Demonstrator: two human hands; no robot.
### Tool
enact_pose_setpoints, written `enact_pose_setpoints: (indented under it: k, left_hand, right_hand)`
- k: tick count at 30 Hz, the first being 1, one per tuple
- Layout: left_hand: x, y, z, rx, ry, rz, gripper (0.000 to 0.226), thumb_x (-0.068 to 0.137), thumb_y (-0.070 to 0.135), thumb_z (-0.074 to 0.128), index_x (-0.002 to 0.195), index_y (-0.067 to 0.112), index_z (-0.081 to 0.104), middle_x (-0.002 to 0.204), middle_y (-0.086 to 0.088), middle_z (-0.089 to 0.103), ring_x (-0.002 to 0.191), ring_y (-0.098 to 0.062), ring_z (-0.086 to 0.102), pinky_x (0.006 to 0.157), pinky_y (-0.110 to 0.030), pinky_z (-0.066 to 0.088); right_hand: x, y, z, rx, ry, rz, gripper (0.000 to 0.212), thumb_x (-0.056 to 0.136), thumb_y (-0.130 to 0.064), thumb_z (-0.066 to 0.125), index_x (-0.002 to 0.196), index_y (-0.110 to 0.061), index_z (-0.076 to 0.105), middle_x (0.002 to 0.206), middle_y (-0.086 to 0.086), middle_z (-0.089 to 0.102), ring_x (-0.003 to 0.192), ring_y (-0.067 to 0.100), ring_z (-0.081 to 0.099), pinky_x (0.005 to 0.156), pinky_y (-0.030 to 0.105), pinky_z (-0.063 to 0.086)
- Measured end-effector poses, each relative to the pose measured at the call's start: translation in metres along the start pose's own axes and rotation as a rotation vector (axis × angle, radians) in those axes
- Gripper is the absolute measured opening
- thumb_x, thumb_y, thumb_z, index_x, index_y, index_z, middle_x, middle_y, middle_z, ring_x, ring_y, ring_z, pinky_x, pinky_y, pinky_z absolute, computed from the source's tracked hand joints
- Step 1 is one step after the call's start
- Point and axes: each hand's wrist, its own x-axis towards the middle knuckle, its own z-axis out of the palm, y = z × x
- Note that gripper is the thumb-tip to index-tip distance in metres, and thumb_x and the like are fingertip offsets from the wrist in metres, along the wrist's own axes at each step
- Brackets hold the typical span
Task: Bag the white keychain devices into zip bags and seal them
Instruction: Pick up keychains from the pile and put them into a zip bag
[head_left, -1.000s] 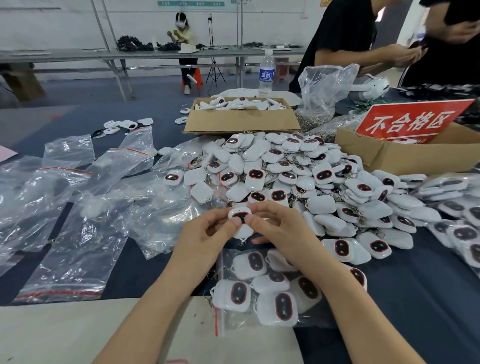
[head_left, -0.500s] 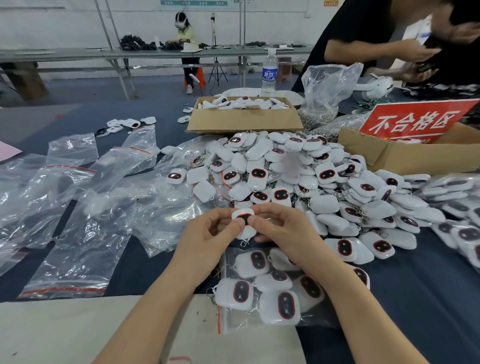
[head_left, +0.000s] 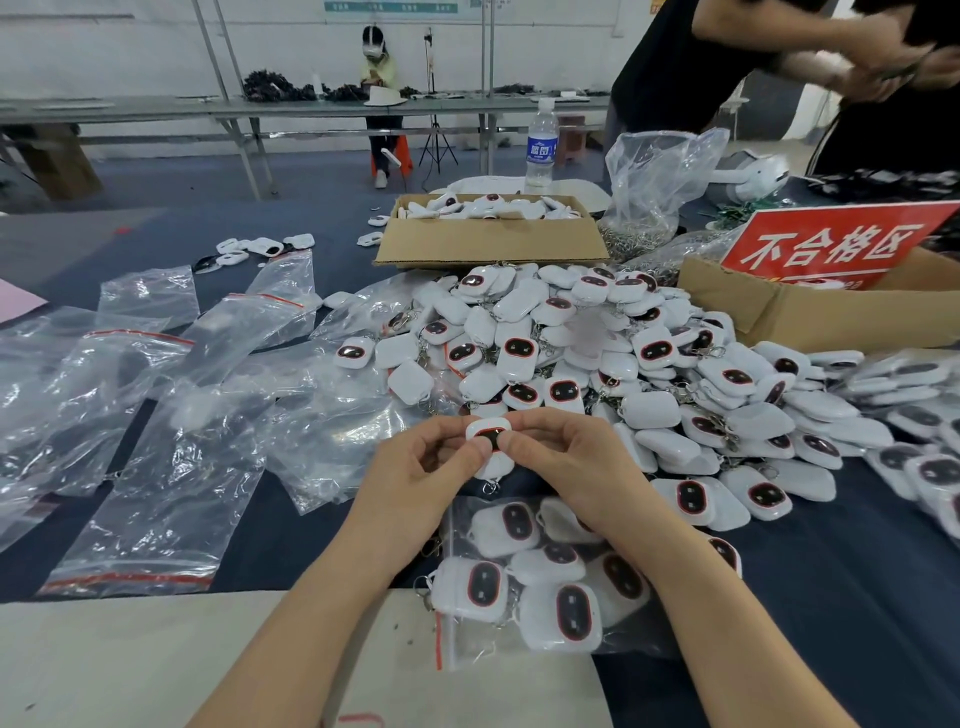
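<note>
left grip (head_left: 431, 467) + right grip (head_left: 563, 462): both pinching glossy rounded white keychain device (head_left: 488, 435) | crinkled clear zip bag (head_left: 458, 519) just below

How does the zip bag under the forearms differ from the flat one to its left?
The near clear plastic zip bag bulges with white keychain devices; the left clear plastic one lies flat, apparently empty. The near bag's red strip faces left; the left bag's faces the viewer. Both are transparent.
</note>
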Motion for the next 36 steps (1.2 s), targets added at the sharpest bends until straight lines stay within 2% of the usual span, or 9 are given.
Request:
enact_pose_setpoints:
  k: [9,13,18,22,25,28,31,33,36]
  left_hand:
    - [-0.0014,-0.0029,0.0046,0.055,-0.033,0.085,0.019,0.092,0.022,0.072,0.108,0.034,0.07,0.092,0.006,0.075,0.084,-0.004,0.069,0.075,-0.014,0.053]
    - [-0.0007,-0.0067,0.0058,0.143,-0.06,0.106,0.024,0.092,0.027,0.072,0.11,0.042,0.065,0.102,0.007,0.073,0.096,-0.013,0.069,0.086,-0.03,0.057]
    - [0.0006,-0.0068,0.0037,0.159,-0.073,0.119,0.025,0.087,0.033,0.071,0.106,0.047,0.064,0.1,0.004,0.073,0.094,-0.019,0.069,0.089,-0.041,0.058]
    - [0.002,-0.0078,0.0042,0.177,-0.069,0.126,0.024,0.084,0.04,0.07,0.106,0.049,0.064,0.1,0.006,0.073,0.093,-0.017,0.069,0.087,-0.039,0.059]
    - [0.0019,-0.0092,0.0045,0.156,-0.066,0.125,0.024,0.09,0.031,0.072,0.107,0.045,0.065,0.101,0.004,0.074,0.095,-0.018,0.069,0.087,-0.036,0.058]
    - [0.001,-0.0085,0.0058,0.106,-0.039,0.118,0.023,0.092,0.024,0.073,0.107,0.041,0.068,0.1,0.007,0.075,0.093,-0.012,0.07,0.083,-0.023,0.056]
    - [-0.0001,-0.0048,0.0076,0.081,-0.026,0.107,0.015,0.094,0.026,0.071,0.107,0.034,0.07,0.096,0.012,0.076,0.088,-0.002,0.07,0.075,-0.01,0.051]
    - [-0.0004,-0.0032,0.0073,0.086,-0.024,0.116,0.012,0.094,0.027,0.07,0.105,0.032,0.071,0.094,0.012,0.076,0.085,-0.001,0.069,0.074,-0.01,0.05]
    - [-0.0017,-0.0019,0.0074,0.12,-0.015,0.138,0.013,0.095,0.027,0.069,0.105,0.034,0.072,0.095,0.01,0.075,0.089,-0.007,0.069,0.078,-0.017,0.054]
  right_hand:
    - [-0.001,0.0019,0.0005,0.134,0.033,0.022,0.012,0.09,-0.017,0.073,0.096,-0.026,0.076,0.092,-0.004,0.079,0.088,0.009,0.074,0.079,0.017,0.056]
    - [-0.0008,0.0022,0.0007,0.139,0.038,0.036,0.01,0.089,-0.019,0.074,0.095,-0.025,0.077,0.091,-0.003,0.079,0.087,0.01,0.075,0.078,0.018,0.057]
    - [-0.0009,0.0016,0.0007,0.141,0.027,0.039,0.011,0.088,-0.018,0.075,0.089,-0.029,0.079,0.089,-0.001,0.079,0.083,0.011,0.075,0.073,0.016,0.056]
    - [-0.0011,0.0023,-0.0005,0.104,0.017,0.043,0.009,0.089,-0.021,0.074,0.094,-0.028,0.077,0.09,-0.002,0.079,0.085,0.013,0.075,0.078,0.021,0.059]
    - [-0.0011,0.0024,-0.0003,0.096,0.016,0.037,0.01,0.089,-0.022,0.073,0.098,-0.026,0.077,0.091,-0.003,0.079,0.087,0.012,0.075,0.081,0.022,0.059]
    - [-0.0009,0.0027,-0.0005,0.13,0.037,0.026,0.011,0.09,-0.018,0.072,0.097,-0.027,0.075,0.09,-0.003,0.079,0.086,0.01,0.075,0.077,0.018,0.057]
    - [-0.0008,0.004,-0.0029,0.133,0.062,0.016,0.014,0.091,-0.018,0.071,0.099,-0.029,0.074,0.093,-0.002,0.079,0.09,0.012,0.074,0.084,0.025,0.057]
    - [-0.0007,0.0046,-0.0038,0.116,0.044,-0.02,0.021,0.091,-0.024,0.071,0.11,-0.034,0.071,0.098,0.0,0.078,0.096,0.015,0.073,0.09,0.031,0.057]
    - [-0.0017,0.0043,-0.0017,0.135,-0.011,-0.064,0.029,0.088,-0.036,0.072,0.116,-0.042,0.068,0.105,-0.005,0.076,0.101,0.013,0.071,0.087,0.029,0.059]
